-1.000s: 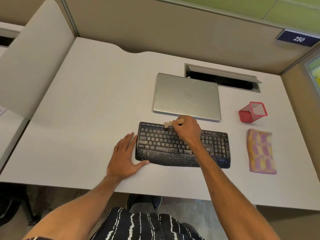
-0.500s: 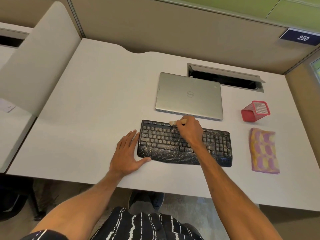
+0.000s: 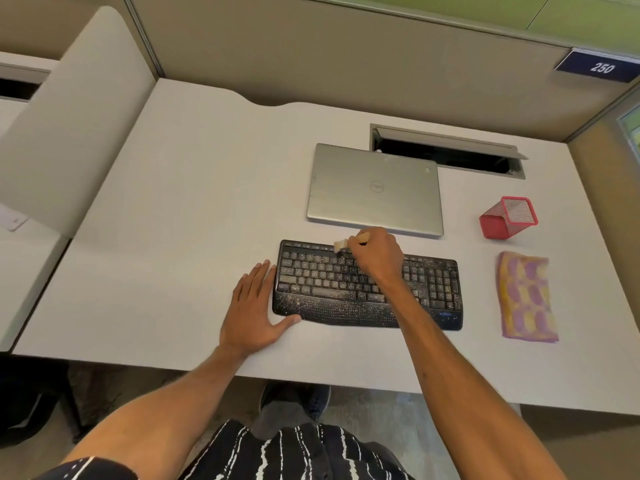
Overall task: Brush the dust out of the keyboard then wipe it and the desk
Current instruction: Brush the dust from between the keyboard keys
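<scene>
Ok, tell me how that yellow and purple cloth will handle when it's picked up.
The cloth looks soft and folded, so it would probably droop and may unfold if lifted by one edge. It lies thin and flat on the desk, so it is likely light and unlikely to roll.
</scene>
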A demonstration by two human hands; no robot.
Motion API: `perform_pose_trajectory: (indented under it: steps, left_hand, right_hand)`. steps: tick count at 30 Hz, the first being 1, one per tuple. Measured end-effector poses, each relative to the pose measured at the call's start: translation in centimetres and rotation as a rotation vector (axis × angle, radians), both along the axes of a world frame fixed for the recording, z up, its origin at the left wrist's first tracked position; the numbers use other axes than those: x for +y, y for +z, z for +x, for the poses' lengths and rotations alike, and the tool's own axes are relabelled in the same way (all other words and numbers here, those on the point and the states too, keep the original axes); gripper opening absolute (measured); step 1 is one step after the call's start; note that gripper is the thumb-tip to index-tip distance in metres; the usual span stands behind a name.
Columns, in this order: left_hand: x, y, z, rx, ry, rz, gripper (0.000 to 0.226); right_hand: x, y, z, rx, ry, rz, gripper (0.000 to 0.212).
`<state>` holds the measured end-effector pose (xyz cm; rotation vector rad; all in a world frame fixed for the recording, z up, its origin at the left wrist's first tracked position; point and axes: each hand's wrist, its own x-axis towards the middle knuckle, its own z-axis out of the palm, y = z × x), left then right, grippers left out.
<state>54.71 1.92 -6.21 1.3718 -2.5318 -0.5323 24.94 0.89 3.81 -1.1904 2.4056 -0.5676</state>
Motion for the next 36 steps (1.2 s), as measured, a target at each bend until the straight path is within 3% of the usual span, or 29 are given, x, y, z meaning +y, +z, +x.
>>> perform_pose_trajectory:
  steps: [6, 12, 16, 22, 36]
  left_hand:
    - [-0.1, 0.0, 0.0, 0.009, 0.007, 0.008, 0.118]
    - [-0.1, 0.1, 0.0, -0.001, 0.009, 0.013, 0.118]
    - [-0.1, 0.2, -0.1, 0.006, 0.008, 0.011, 0.118]
    - [-0.1, 0.2, 0.0, 0.016, 0.011, 0.008, 0.118]
    - [-0.1, 0.0, 0.0, 0.028, 0.009, 0.005, 0.118]
  right_hand:
    - [-0.6, -0.6, 0.4, -0.11, 0.032, -0.005, 0.013]
    - [-0.7, -0.5, -0.6, -0.035, -0.128, -0.002, 0.017]
    - [-0.9, -0.5, -0.8, -0.158, -0.017, -0.011, 0.014]
    - [-0.1, -0.4, -1.2, 0.023, -0.093, -0.024, 0.016]
    - [1.1, -0.3, -2.1, 0.029, -0.025, -0.034, 0.017]
